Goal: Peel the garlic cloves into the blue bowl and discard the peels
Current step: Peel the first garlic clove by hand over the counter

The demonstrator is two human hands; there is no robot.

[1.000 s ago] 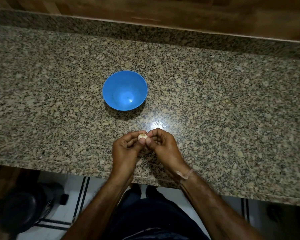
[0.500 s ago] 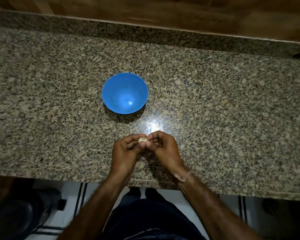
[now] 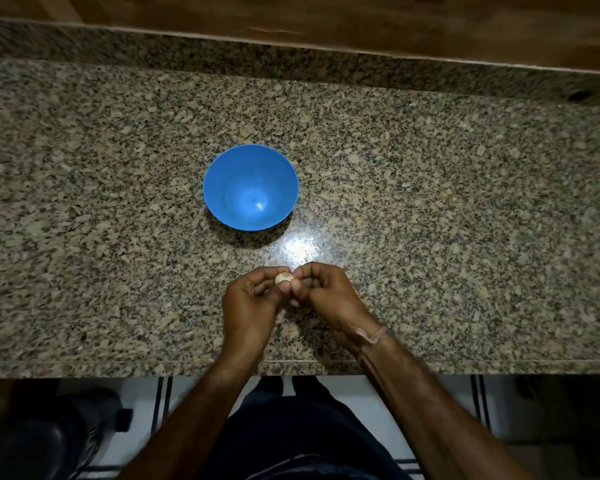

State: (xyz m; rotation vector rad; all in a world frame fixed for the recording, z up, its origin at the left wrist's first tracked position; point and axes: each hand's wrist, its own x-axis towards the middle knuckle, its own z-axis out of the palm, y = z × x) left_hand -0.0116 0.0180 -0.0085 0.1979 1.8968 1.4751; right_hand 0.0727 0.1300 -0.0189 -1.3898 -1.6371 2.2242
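A small pale garlic clove (image 3: 283, 277) is pinched between the fingertips of both hands above the granite counter. My left hand (image 3: 252, 306) holds it from the left with curled fingers and thumb. My right hand (image 3: 326, 292) pinches its right side, fingers curled. The blue bowl (image 3: 219, 188) stands on the counter just beyond the hands and slightly left; nothing shows inside it. Most of the clove is hidden by my fingers.
The speckled granite counter (image 3: 447, 220) runs left to right, with a raised back ledge and a wooden wall (image 3: 326, 15) behind. Its front edge lies just under my wrists. A dark round bin-like object (image 3: 39, 441) sits on the floor at lower left.
Both hands stay together on the clove with only slight finger shifts. The view has tilted a little, so bowl and hands sit lower in the frame.
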